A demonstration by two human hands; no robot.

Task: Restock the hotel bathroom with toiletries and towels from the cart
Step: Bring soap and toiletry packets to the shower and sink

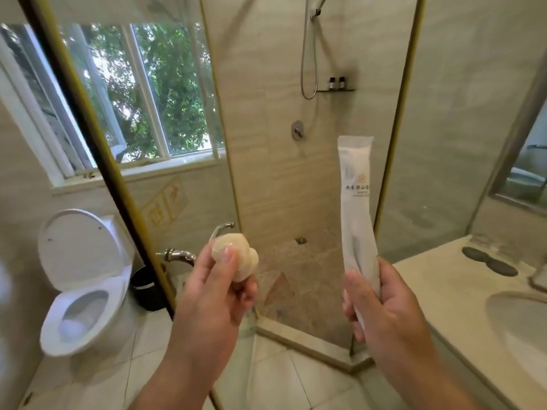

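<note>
Left hand pinches a small pale wrapped bundle in mid-air. Right hand grips the lower end of a long white sachet, upright, near the tabletop. Both look light, with probably slippery film. The sachet seems floppy and is better held mid-length.

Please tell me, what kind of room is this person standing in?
A bathroom, probably in a hotel. A toilet with its lid up stands on the left, a glass-walled shower is straight ahead, and a sink sits on the right. The sealed toiletry packet in the right hand suggests a hotel.
</note>
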